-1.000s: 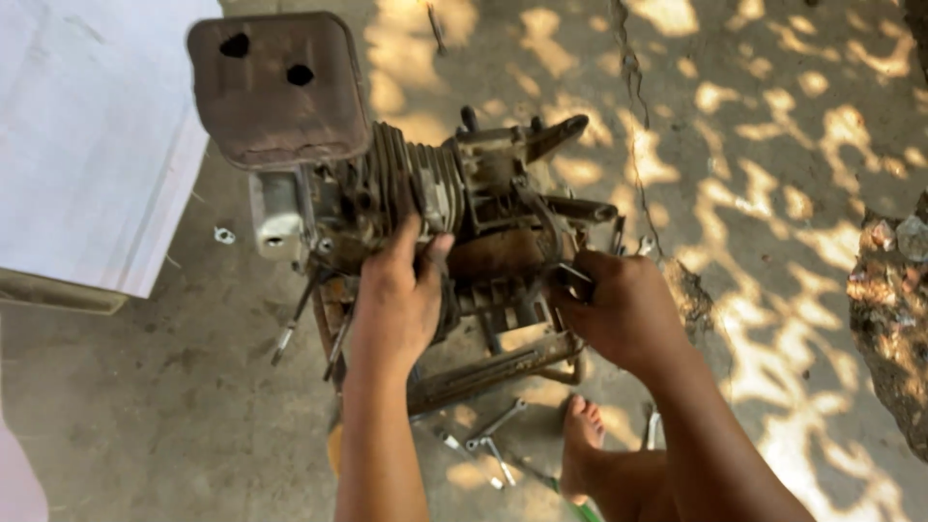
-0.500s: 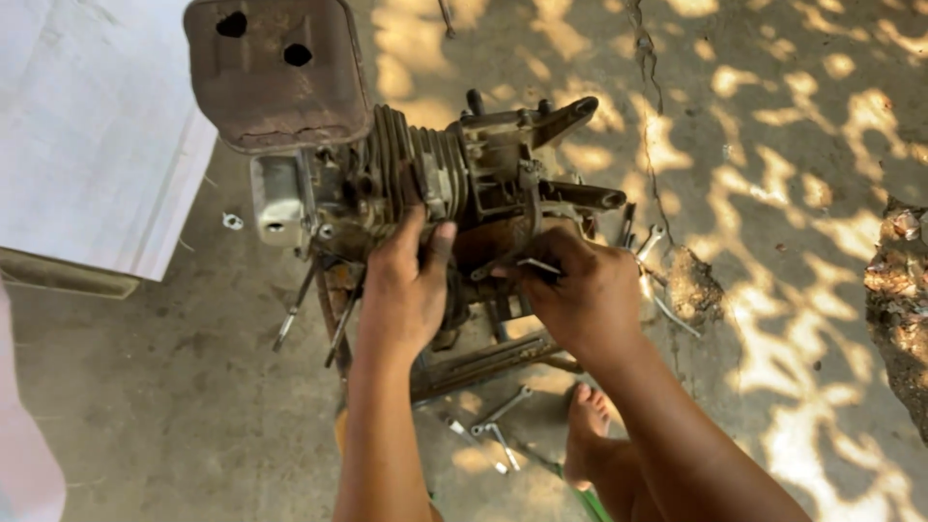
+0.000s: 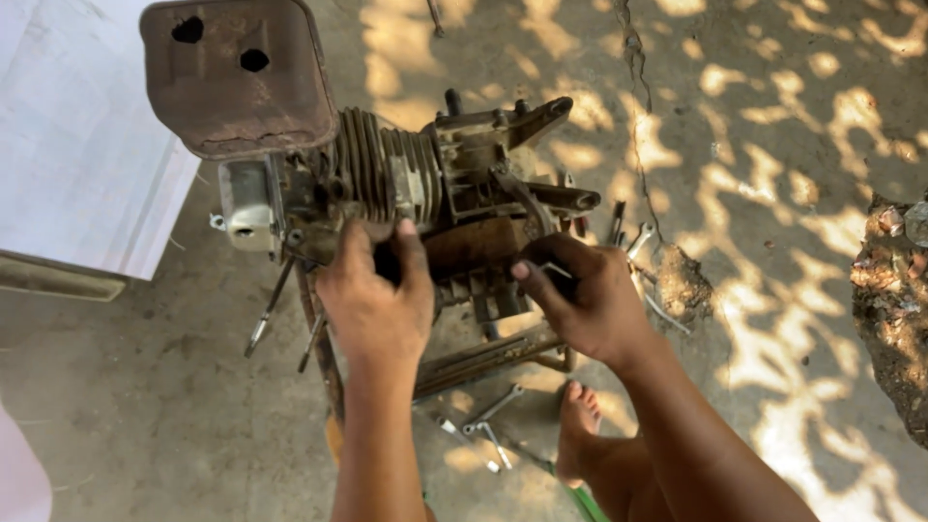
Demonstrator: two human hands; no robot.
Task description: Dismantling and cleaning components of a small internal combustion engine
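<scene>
Since the earlier frames, the right hand has drawn in from the engine's right edge toward its middle, and now pinches a thin metal tool between thumb and fingers, tip aimed at the brown lower casing; the left hand has barely shifted, still pressed on the near face of the engine below the cooling fins, fingers curled over the body in a steadying grip; judging by this, the work has passed from bracing to fine picking at the casing.

Head view, all placed from the engine: it sits on a rusty metal stand at centre; the rusted box muffler rises at its upper left end; a white panel lies farther left; loose wrenches lie on the concrete floor just below the stand, beside a bare foot; more spanners rest just right of the engine; a rubble heap sits far right.
</scene>
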